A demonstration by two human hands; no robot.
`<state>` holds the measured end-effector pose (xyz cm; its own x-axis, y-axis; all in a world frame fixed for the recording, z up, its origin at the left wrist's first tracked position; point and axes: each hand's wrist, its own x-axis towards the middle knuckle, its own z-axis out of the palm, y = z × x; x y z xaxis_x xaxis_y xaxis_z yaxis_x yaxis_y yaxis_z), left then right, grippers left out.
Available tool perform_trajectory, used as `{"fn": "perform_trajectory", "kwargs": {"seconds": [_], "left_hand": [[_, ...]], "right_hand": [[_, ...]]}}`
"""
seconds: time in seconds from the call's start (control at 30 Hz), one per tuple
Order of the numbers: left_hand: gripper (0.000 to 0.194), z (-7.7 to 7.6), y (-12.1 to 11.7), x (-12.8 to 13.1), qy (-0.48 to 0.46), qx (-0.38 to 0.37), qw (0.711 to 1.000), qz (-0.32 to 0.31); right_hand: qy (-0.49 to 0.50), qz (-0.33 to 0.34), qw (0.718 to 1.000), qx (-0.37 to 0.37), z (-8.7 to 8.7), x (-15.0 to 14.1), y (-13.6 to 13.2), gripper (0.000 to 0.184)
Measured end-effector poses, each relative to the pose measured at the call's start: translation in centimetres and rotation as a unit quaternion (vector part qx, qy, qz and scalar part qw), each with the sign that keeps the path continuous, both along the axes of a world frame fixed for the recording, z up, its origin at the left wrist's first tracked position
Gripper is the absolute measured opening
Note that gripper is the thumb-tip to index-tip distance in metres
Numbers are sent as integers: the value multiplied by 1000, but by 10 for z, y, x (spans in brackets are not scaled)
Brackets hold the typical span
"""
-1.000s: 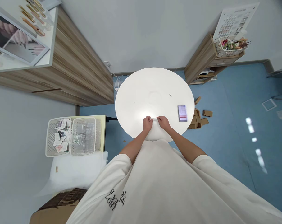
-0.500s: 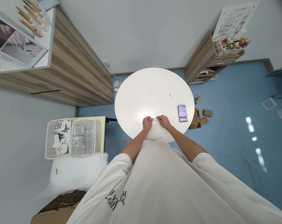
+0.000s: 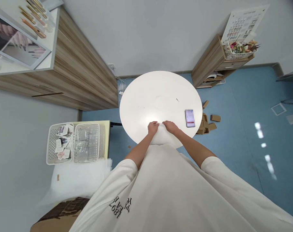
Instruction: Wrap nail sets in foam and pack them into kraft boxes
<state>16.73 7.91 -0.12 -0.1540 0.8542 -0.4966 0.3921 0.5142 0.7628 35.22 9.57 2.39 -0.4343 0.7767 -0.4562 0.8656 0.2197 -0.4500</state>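
I stand at a round white table point(image 3: 161, 93). Both my hands rest at its near edge, close together. My left hand point(image 3: 153, 128) and my right hand point(image 3: 170, 126) are closed in a pinch on a small white thing point(image 3: 160, 124) between them, too small to name. A phone point(image 3: 189, 118) lies on the table to the right of my right hand. A tiny dark speck point(image 3: 177, 100) sits farther back on the tabletop.
Left of me a low yellow stand holds two white baskets point(image 3: 74, 141) of small packets. A wooden cabinet point(image 3: 64, 71) stands at back left, a wooden shelf unit point(image 3: 214, 64) at back right. Small cardboard boxes point(image 3: 207, 122) lie on the blue floor beside the table.
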Motion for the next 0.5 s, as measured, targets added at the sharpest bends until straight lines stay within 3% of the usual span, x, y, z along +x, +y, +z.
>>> {"fn": "perform_trajectory", "kwargs": {"seconds": [0.17,0.37,0.5], "left_hand": [[23,-4,0,1,-10,-19,1000,18],[45,-9,-5,0,-18,-52,998,43],[47,-17,-18,0,-22,-61,997,46]], "right_hand": [[-27,-19,999,-3,1,-6,-8,39],[-27,-21,999,2,-2,-9,-15,40],[-17,-55,998,1,-2,-9,-11,37]]}}
